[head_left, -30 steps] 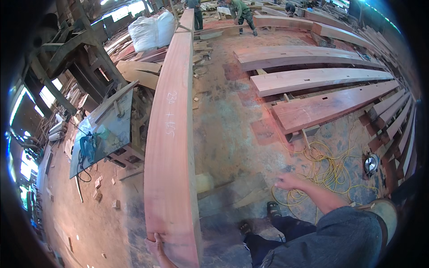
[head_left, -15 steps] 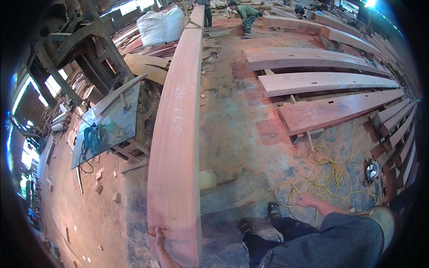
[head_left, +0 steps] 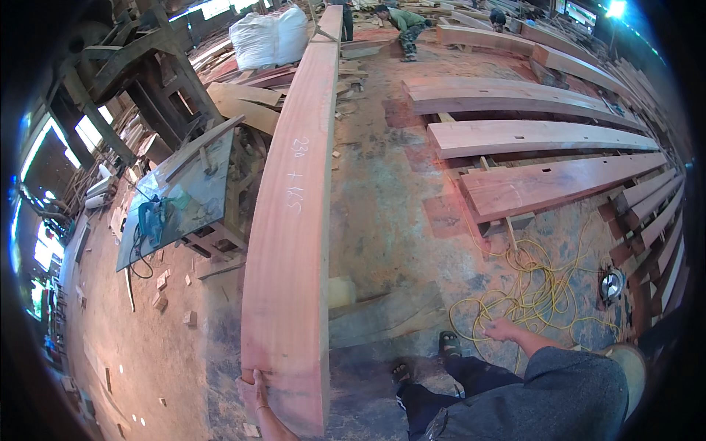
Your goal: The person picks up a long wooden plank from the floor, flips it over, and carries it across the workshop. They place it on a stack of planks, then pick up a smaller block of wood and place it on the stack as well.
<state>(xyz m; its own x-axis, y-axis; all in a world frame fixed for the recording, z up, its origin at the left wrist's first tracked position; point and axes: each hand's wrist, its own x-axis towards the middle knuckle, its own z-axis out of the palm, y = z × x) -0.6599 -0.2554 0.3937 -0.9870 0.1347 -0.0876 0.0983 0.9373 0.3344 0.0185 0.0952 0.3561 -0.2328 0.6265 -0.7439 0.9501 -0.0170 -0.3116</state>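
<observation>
A long, wide reddish wooden beam [head_left: 293,242] runs from just in front of me to the far end of the workshop, with chalk marks on its face. My left hand [head_left: 255,393] grips the left edge of its near end, thumb on top; the fingers below the edge are partly hidden. Off to the right of the beam, my right hand [head_left: 504,330] hangs in the air, fingers loosely curled with nothing visible in them. Beneath it, a tangled yellow cord [head_left: 540,283] lies on the floor.
Several thick timbers [head_left: 544,136] rest on supports at right. A round metal tool [head_left: 611,285] sits near the cord. At left stands a table [head_left: 187,195] with a teal power tool [head_left: 152,220]. A white bulk bag [head_left: 269,38] and a bending person [head_left: 403,31] are farther back.
The view has shifted slightly, so the beam's far end appears a little farther right. My left hand keeps its hold on the beam, and my right hand stays in nearly the same place.
</observation>
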